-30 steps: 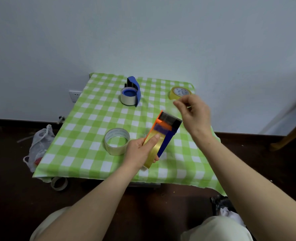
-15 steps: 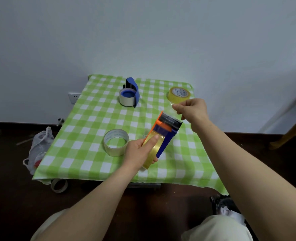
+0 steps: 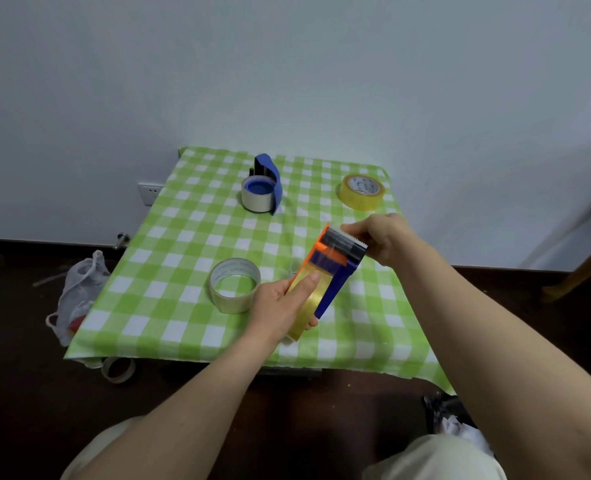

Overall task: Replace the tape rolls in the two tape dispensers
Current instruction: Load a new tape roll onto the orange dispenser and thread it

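Orange/blue tape dispenser (image 3: 332, 268) w/ yellow roll is being held above desk (image 3: 169, 244): left hand (image 3: 282, 306) grip clamped round roll, right hand (image 3: 380, 237) pinching blade end. Prob. light, rigid; blade best avoided.

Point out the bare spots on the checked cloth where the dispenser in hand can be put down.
Free: the near-left stretch of the tablecloth, in front of the clear tape roll; also the middle strip between the blue dispenser and that roll. Crowded: the right-centre, where the left hand and right hand hold the orange dispenser, behind it the yellow roll.
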Demonstrator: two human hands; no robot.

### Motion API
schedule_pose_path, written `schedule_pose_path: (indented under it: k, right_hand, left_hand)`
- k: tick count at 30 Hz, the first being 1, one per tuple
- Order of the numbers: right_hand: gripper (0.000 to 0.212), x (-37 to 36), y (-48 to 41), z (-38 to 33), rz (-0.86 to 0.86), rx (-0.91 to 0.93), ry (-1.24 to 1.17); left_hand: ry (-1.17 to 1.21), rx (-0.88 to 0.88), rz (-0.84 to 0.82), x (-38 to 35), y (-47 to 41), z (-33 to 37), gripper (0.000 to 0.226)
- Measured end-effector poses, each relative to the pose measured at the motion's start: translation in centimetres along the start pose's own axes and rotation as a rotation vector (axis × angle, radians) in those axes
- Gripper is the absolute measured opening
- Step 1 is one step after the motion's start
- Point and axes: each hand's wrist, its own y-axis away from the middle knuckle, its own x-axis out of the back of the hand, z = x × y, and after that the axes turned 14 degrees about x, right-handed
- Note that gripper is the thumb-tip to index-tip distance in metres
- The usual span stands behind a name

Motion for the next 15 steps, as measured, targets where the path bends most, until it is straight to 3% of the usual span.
schedule_pose_path:
  k: [5, 9, 11, 13, 15]
  right_hand:
    - [0.014, -0.3, -0.5, 1.4, -0.213, -0.232, 0.001]
    - [0.014, -0.2, 0.0, 2.9, -0.271, -0.39, -0.214]
    - [0.005, -0.1, -0.1, 3.5, -0.25, -0.403, -0.229]
    - [0.016, 0.3, -0.2, 3.6, -0.178, -0.303, -0.172]
    - [0.008, 1.0, -0.2, 2.7, 0.005, 0.02, -0.065]
  left_hand:
    - [0.012, -0.003, -0.004, 0.2, 0.1, 0.2, 0.034]
    - [0.001, -0.005, 0.008, 0.2, 0.2, 0.0, 0.036]
    - [-0.002, -0.009, 0.008, 0.3, 0.3, 0.0, 0.036]
    - [-0.002, -0.006, 0.011, 0.3, 0.4, 0.0, 0.036]
    - [0.007, -0.002, 0.014, 0.3, 0.4, 0.0, 0.036]
